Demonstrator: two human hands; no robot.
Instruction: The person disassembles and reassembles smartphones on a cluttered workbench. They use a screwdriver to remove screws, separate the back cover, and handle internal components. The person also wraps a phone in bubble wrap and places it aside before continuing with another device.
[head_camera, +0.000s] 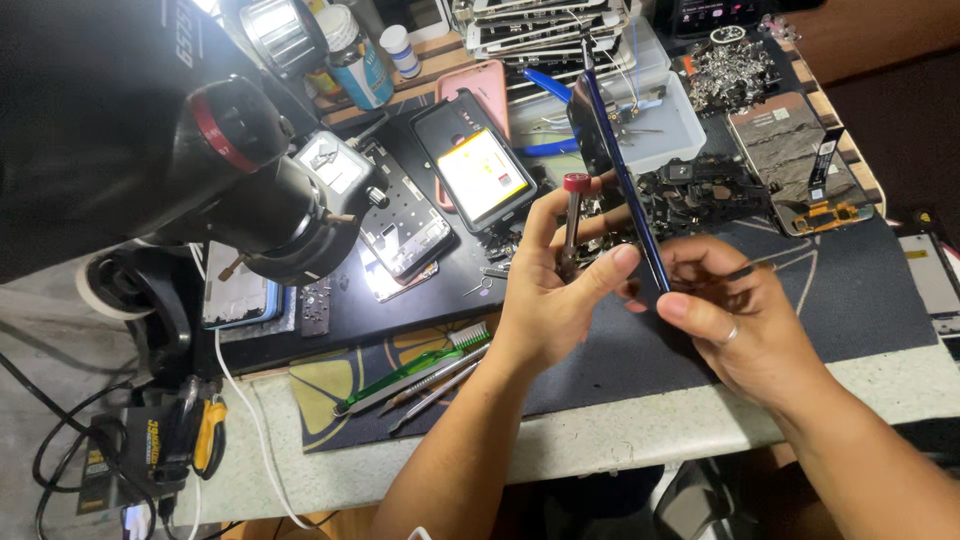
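- Gripping a red-capped screwdriver (571, 225), the left hand (545, 300) also presses its thumb on a blue smartphone (620, 170).
- Right hand (735, 320) is closed on the phone's lower edge, holding it edge-up above the bench (600, 440).
- Glossy, thin slab; dark mat (840, 290) beneath.

- Worktop (600, 440): pale, speckled stone-like front edge, crowded.
- Dark mat (860, 300) covers most of it, yellow pattern at the near left corner.
- On the mat: green-handled brush (415, 368) beside two thin metal tools (440, 385).
- Phone with lit yellow screen (481, 172) lies further back, on a pink phone case (480, 85).
- Opened phone frame (405, 215) under a microscope.
- Clear plastic tray (665, 125) at the rear; heap of small metal parts (728, 72) beside it.
- Stripped display panel (795, 160) far right.
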